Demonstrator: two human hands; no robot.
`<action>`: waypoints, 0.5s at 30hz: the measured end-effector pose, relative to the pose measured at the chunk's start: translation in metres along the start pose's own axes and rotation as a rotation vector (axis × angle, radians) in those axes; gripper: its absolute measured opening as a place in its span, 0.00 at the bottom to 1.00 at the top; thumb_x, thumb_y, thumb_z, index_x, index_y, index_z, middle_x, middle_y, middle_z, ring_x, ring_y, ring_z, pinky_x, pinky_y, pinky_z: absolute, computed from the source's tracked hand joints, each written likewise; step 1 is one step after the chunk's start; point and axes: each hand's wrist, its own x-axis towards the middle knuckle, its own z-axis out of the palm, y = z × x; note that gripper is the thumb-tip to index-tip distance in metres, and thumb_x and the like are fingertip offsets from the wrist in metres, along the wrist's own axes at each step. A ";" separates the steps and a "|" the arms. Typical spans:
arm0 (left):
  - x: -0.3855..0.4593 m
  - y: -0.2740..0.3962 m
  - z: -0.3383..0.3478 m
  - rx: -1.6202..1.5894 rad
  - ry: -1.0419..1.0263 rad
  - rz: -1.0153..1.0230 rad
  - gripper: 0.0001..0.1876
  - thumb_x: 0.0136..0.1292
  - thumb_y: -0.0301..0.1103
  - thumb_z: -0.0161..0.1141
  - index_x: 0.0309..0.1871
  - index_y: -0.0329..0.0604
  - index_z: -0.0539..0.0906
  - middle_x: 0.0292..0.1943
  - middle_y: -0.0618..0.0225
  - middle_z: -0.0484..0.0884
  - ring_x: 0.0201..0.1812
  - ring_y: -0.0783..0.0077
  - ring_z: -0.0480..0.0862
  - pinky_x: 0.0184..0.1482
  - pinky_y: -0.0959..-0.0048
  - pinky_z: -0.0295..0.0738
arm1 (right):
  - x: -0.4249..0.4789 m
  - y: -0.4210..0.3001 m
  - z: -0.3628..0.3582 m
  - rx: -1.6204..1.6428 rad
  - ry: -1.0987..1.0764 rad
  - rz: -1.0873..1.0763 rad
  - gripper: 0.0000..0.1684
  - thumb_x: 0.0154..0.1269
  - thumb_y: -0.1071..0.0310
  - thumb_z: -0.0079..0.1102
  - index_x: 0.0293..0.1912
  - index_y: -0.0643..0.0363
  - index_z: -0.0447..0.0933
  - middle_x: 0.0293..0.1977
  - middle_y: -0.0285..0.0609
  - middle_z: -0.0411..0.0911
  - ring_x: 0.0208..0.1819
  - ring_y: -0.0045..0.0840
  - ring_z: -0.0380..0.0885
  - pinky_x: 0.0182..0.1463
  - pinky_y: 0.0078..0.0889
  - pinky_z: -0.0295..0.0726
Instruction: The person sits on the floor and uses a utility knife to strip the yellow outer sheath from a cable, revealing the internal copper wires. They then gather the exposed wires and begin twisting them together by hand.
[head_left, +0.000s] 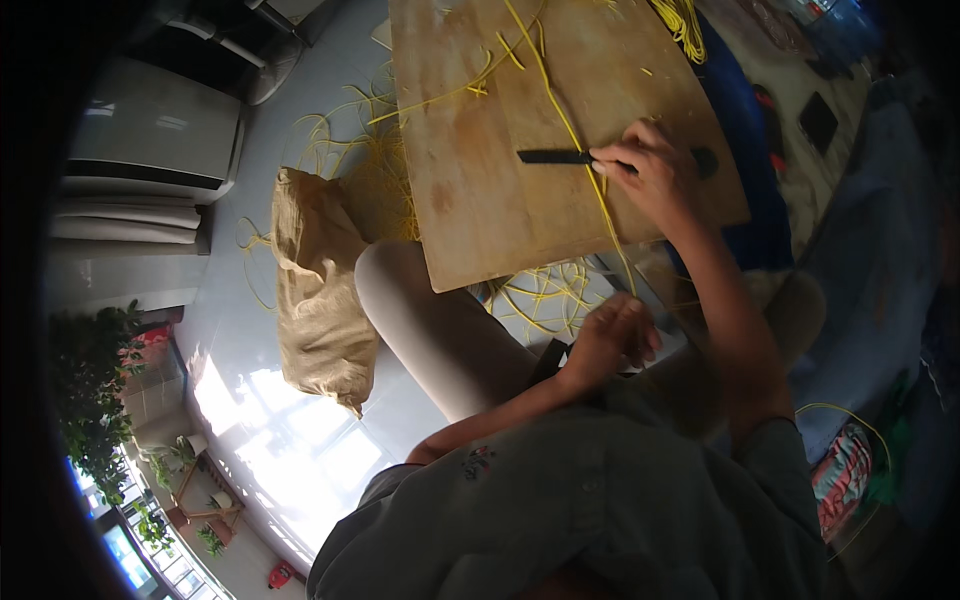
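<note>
My right hand (641, 169) holds a flat black tool (553, 157), maybe a blade, across a yellow cord (559, 109) over a wooden board (480, 217). From the board's far edge the cord runs down past its near edge to my left hand (611, 334), whose fingers are closed on it near my lap. Short cut pieces of yellow cord (510, 51) lie scattered on the wood. Which part of the tool touches the cord, I cannot tell.
A woven sack (322, 322) stands left of my knee, beside tangled yellow cord (375, 165) on the floor. More cord (551, 296) lies below the board. A yellow bundle (681, 26) and a dark phone-like object (817, 122) are at the right.
</note>
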 end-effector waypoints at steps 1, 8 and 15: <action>-0.002 -0.005 0.004 0.010 -0.078 -0.085 0.13 0.71 0.40 0.40 0.38 0.42 0.72 0.28 0.66 0.80 0.25 0.78 0.76 0.29 0.79 0.72 | -0.009 -0.002 -0.006 -0.005 -0.008 -0.009 0.06 0.47 0.60 0.66 0.30 0.44 0.82 0.26 0.32 0.68 0.32 0.27 0.71 0.37 0.31 0.72; 0.007 0.022 0.010 0.094 0.124 0.059 0.18 0.69 0.41 0.44 0.51 0.36 0.73 0.35 0.68 0.78 0.23 0.83 0.66 0.24 0.83 0.61 | -0.037 -0.009 -0.026 0.023 0.008 0.041 0.08 0.46 0.64 0.67 0.32 0.45 0.82 0.25 0.32 0.67 0.30 0.26 0.70 0.32 0.29 0.73; 0.018 0.011 0.010 -0.052 0.162 0.126 0.15 0.71 0.39 0.41 0.34 0.40 0.73 0.22 0.71 0.72 0.15 0.82 0.64 0.17 0.82 0.55 | -0.051 -0.011 -0.043 0.085 0.005 0.067 0.09 0.45 0.64 0.67 0.32 0.45 0.82 0.27 0.33 0.68 0.31 0.26 0.71 0.32 0.28 0.72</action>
